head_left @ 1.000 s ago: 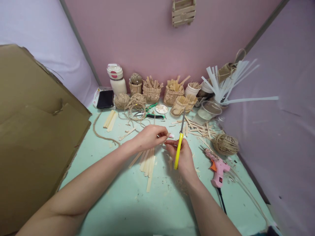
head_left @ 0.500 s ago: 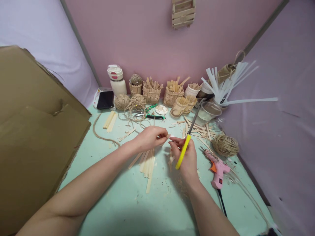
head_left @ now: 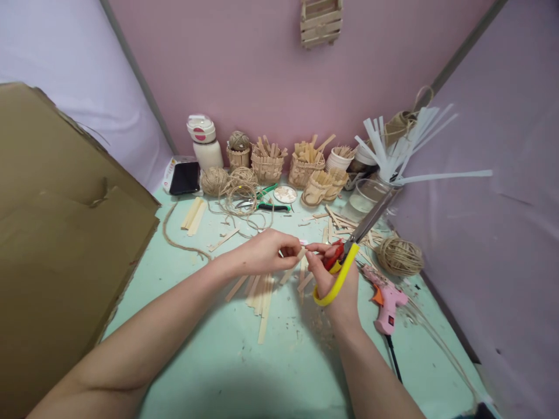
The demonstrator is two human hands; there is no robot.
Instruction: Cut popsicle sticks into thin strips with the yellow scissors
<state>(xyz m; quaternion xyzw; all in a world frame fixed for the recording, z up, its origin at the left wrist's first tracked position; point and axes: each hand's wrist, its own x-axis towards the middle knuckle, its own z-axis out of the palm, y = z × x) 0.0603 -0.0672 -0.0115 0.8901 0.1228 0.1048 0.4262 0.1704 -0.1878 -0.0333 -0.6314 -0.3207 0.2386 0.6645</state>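
Note:
Over the middle of the table, my left hand point(head_left: 273, 253) is closed, pinching a small piece of wooden stick point(head_left: 301, 254) between thumb and fingers. My right hand point(head_left: 338, 285) is closed around scissors point(head_left: 345, 273) with yellow and red handles, their blades pointing away to the upper right. Its thumb and index fingertips meet near the right end of the small piece; whether they touch it I cannot tell. Under the hands lie several flat wooden strips point(head_left: 262, 299), partly hidden by my left hand.
A pink glue gun point(head_left: 386, 299) and a twine ball point(head_left: 399, 256) lie at right. Along the back stand stick-filled baskets point(head_left: 267, 166), a white bottle point(head_left: 207, 148) and a plastic cup point(head_left: 364, 198). Pruning shears point(head_left: 273, 206) lie amid loose twine. A cardboard sheet point(head_left: 65, 233) blocks the left.
The scissors have turned in my right hand, so the blades tilt further right and the red part of the handle shows. Both hands have shifted slightly, still close together.

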